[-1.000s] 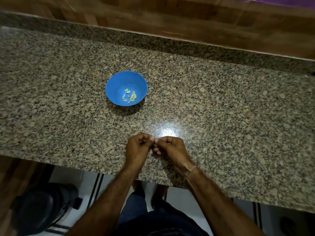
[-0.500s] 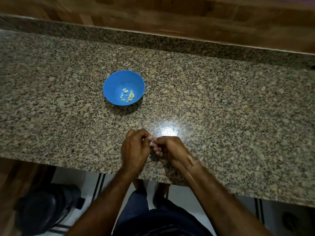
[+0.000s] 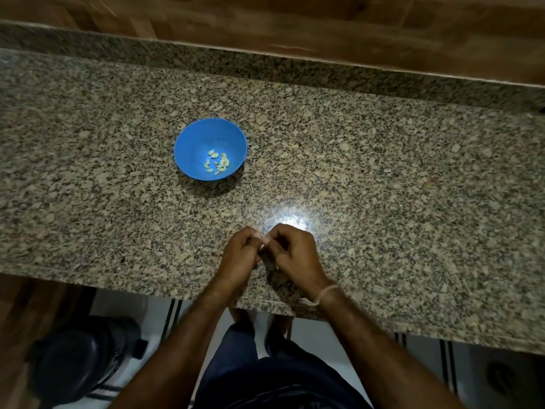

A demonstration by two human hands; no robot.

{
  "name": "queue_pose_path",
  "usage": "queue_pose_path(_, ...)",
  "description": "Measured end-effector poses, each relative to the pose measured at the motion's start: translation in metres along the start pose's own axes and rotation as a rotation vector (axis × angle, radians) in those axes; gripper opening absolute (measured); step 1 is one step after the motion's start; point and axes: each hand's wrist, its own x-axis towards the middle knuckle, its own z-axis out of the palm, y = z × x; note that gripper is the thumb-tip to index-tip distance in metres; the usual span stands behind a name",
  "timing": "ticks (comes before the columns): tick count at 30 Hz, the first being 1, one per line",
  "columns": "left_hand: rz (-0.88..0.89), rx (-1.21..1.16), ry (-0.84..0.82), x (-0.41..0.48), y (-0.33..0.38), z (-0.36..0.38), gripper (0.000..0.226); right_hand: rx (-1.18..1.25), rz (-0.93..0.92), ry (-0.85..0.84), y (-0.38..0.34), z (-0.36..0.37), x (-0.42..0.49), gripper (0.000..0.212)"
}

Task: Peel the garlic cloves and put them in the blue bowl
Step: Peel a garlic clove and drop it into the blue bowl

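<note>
bowl (image 3: 193, 149): blue | garlic cloves (image 3: 217, 165): pale yellow-green | counter (image 3: 383, 178): speckled tan/black/grey granite | wall (image 3: 295, 22): brown wood grain | wristband (image 3: 324, 293): pale pink

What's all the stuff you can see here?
blue bowl: one, blue, on the counter, left of middle
peeled garlic cloves: several, pale yellow, inside the blue bowl
counter: one, speckled brown-grey stone, across the view
wooden wall: one, brown, behind the counter
black round object: one, black, on the floor, lower left; unclear what
garlic clove: one, pale, pinched between both hands, mostly hidden
wrist thread: one, pale, right wrist
left hand: one, near the counter's front edge, pinching the garlic clove
right hand: one, beside it, pinching too
</note>
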Motion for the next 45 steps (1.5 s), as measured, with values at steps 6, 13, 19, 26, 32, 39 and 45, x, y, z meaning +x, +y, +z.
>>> queue_pose_path(6,0.382,0.386,0.088,0.000,-0.010,-0.009,0.019,0.565,0.482,-0.112,-0.016,0.002,0.006,0.020)
queue_pose_path(13,0.149,0.254,-0.055,0.012,-0.011,-0.019,0.026,0.089,0.171,0.007,-0.016,0.017,0.001,0.022)
queue_pose_path(19,0.488,0.442,0.024,0.013,-0.009,-0.032,0.017,0.733,0.739,-0.097,-0.037,0.021,0.017,0.020)
queue_pose_path(26,0.496,0.310,-0.044,0.017,-0.008,-0.044,0.018,0.448,0.424,0.007,-0.033,0.033,0.004,0.023)
queue_pose_path(32,0.322,0.279,-0.155,0.022,-0.013,-0.043,0.023,0.005,0.051,0.108,-0.018,0.035,-0.001,0.020)
queue_pose_path(39,0.491,0.436,-0.127,0.023,-0.009,-0.040,0.022,0.858,0.745,-0.062,-0.036,0.027,0.008,0.022)
queue_pose_path(45,0.130,0.111,-0.211,0.025,-0.008,-0.036,0.028,0.116,0.144,0.037,-0.017,0.028,0.007,0.018)
